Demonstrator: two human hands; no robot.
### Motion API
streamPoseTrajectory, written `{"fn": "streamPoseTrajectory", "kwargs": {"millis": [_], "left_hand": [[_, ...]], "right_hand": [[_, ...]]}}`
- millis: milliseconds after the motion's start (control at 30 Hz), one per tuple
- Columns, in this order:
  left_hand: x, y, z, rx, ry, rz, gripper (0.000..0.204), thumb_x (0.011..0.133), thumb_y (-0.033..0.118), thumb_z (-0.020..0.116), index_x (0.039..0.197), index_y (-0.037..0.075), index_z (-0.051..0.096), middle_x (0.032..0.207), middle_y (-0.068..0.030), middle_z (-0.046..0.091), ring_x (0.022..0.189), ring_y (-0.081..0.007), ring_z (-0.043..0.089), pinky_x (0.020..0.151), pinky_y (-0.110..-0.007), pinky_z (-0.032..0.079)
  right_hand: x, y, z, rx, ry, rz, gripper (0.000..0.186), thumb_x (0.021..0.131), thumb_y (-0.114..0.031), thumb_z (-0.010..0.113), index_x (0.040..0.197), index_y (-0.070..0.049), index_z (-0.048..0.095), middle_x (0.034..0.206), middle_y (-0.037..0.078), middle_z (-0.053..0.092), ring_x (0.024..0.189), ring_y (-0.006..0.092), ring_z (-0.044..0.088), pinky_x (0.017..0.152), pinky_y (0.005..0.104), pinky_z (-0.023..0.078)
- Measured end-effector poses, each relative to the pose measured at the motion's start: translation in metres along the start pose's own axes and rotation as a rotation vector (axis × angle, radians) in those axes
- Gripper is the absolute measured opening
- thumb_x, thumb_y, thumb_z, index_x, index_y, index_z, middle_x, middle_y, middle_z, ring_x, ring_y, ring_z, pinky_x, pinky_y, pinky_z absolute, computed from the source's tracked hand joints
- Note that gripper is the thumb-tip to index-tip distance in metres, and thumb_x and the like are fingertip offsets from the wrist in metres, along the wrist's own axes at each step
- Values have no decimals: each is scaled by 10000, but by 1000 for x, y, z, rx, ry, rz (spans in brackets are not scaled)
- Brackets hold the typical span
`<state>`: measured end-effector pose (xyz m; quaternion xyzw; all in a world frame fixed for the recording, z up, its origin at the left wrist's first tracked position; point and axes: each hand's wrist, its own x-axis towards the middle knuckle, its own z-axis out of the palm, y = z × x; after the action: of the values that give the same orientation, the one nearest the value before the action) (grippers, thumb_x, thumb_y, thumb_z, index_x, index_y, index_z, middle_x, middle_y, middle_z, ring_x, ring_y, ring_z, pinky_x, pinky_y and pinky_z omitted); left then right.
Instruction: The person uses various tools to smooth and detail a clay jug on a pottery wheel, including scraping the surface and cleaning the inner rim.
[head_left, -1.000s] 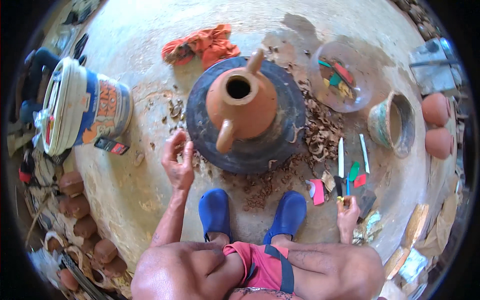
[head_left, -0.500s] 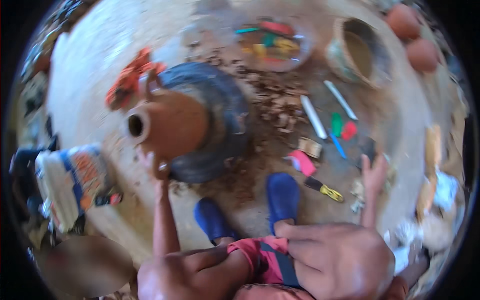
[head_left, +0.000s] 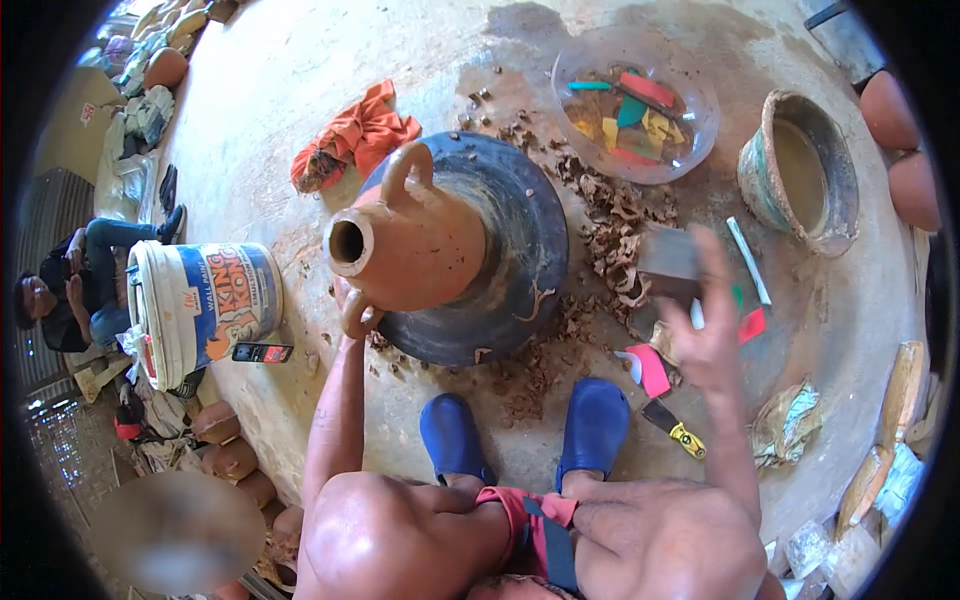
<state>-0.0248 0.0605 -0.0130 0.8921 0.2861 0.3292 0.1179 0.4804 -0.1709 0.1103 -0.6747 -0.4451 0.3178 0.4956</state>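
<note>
A two-handled clay jug stands on a dark round turntable, its narrow mouth toward the left. My left hand is at the jug's near side, by the lower handle. Jug and handle hide most of its fingers, so its grip does not show. My right hand, blurred by motion, is closed on a flat dark-grey rectangular block. That block is above the clay scraps, to the right of the turntable and apart from the jug.
Clay shavings litter the floor beside the turntable. Farther back are a clear basin of coloured scraps and a pot of murky water. An orange cloth, bucket, phone and yellow-handled scraper lie around. A person sits far left.
My right hand has moved left and away from me, from the floor at the right, with the grey block now clearly in it. My left hand stays by the jug. The view has shifted.
</note>
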Motion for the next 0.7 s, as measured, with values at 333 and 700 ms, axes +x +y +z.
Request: {"fn": "streamPoseTrajectory", "kwargs": {"millis": [333, 700], "left_hand": [[1, 18, 24, 247, 76, -547, 447, 766, 114, 764, 1204, 86, 679, 1242, -182, 718, 1152, -411, 684, 996, -508, 543], [-12, 33, 46, 54, 204, -1060, 556, 1095, 438, 573, 1563, 141, 518, 1244, -299, 739, 1123, -516, 710, 927, -588, 571]], "right_hand": [[77, -78, 157, -70, -121, -639, 616, 849, 8, 692, 1448, -134, 658, 1341, 217, 598, 1229, 445, 600, 1064, 551, 515], [60, -72, 140, -135, 38, -755, 691, 754, -84, 741, 1409, -303, 742, 1317, 107, 635, 1243, 362, 617, 1019, 536, 515]]}}
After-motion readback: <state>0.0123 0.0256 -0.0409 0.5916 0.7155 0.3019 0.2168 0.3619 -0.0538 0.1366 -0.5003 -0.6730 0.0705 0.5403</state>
